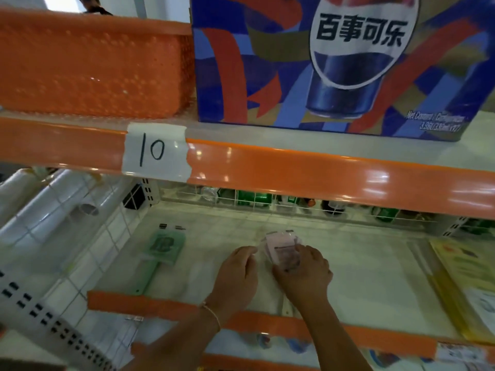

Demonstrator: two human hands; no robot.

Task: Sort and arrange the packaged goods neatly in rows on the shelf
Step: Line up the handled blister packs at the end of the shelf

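A pink packaged item in clear plastic [280,247] lies on the white shelf [361,266], near its middle. My left hand [237,271] touches the pack's left edge with curled fingers. My right hand [302,271] grips the pack's near right side, fingers curled over it. To the left, a green packaged item with a long handle [163,249] lies flat on the same shelf, apart from both hands.
Yellow-green flat packs [466,279] lie at the shelf's right end. A white wire divider [88,253] fences off clear plastic rolls [45,207] on the left. Above hang an orange shelf rail labelled 10 [156,152], an orange basket [91,68] and a blue cola carton [340,60].
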